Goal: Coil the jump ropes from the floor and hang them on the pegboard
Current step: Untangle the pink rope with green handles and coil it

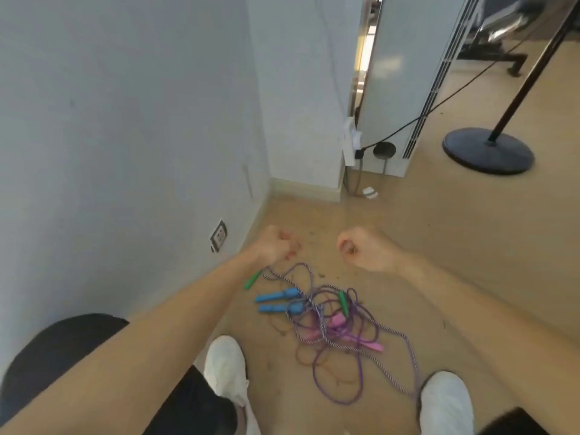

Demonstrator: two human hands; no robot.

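Untangling comes first: pull one green handle (252,279) clear of the jump ropes (326,324) heaped on the floor (423,246), lower centre; your right hand (357,249) is fisted empty, left hand (276,246) curled, perhaps pinching rope

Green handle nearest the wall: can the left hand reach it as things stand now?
Probably yes: the green handle lies at the edge of the rope tangle with nothing over it, and the left hand hangs close above it.

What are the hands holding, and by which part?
Nothing: left hand and right hand are empty fists; the jump ropes lie on the floor.
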